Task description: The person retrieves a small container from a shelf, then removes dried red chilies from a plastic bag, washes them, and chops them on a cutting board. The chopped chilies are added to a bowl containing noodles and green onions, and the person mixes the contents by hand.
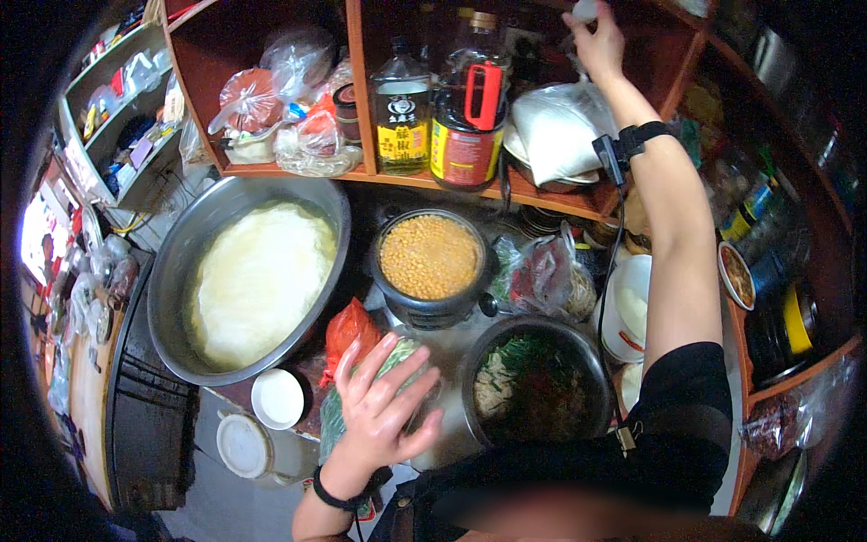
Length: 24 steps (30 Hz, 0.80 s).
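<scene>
My left hand (pixel 389 406) is held palm down with fingers spread and nothing in it, over a bag of green vegetables (pixel 332 423) beside a red plastic bag (pixel 350 333). My right hand (pixel 597 42) reaches up to the wooden shelf and grips a small whitish object (pixel 585 9), cut off by the picture's top edge. Below that hand lies a white cloth-like bundle in clear plastic (pixel 559 135). A dark pot of soybeans (pixel 430 257) stands mid-counter. Nearer me is a dark pot with chopped greens and brown contents (pixel 542 389).
A large metal basin (pixel 166 271) holds a pale white mass in yellowish liquid. A white bowl (pixel 278 400) sits by its rim, above a lidded white bucket (pixel 244 447). Bottles (pixel 469 135) stand on the shelf (pixel 369 88). A black cable (pixel 603 284) hangs from my right wrist.
</scene>
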Motion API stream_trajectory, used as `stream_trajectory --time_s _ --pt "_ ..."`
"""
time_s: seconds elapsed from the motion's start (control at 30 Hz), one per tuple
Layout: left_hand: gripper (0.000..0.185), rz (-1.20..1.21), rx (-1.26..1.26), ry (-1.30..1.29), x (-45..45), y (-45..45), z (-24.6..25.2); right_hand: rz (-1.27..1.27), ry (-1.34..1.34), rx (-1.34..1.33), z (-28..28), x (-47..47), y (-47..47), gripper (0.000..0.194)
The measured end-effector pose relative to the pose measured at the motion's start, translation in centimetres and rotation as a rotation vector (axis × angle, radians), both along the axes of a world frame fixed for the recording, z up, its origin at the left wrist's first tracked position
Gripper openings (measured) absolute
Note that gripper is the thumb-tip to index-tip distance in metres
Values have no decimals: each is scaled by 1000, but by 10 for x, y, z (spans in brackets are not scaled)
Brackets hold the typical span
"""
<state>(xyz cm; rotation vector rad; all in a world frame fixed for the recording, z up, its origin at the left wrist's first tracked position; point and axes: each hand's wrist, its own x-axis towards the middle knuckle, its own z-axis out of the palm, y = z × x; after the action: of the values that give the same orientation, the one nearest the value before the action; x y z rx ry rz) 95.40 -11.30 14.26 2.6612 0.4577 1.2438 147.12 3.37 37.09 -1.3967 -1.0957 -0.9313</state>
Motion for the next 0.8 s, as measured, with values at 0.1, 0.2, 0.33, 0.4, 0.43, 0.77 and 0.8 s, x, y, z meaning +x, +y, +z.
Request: stream_trajectory --time_s 0.1,0.2,0.33,0.4,0.43,0.77,0.8 --pt "33 111 -68 26 -23 -1 -16 1225 698 312 25 13 43 53" --pt "30 191 -152 12 -39 -5 -32 -344 -43 -252 20 28 46 57" --pt "31 271 -223 5 -49 -10 -50 -316 -78 -180 1 58 55 62" --pt "31 273 -239 11 -52 -11 -54 -236 -34 -146 2 71 64 61" --pt "32 277 -243 19 -53 -11 -55 -195 -9 -130 4 75 72 61" --pt "30 348 -360 14 -62 -18 -66 -293 43 -94 15 124 104 46" --pt "30 342 -370 13 -61 -18 -68 -323 26 -37 13 136 113 47"
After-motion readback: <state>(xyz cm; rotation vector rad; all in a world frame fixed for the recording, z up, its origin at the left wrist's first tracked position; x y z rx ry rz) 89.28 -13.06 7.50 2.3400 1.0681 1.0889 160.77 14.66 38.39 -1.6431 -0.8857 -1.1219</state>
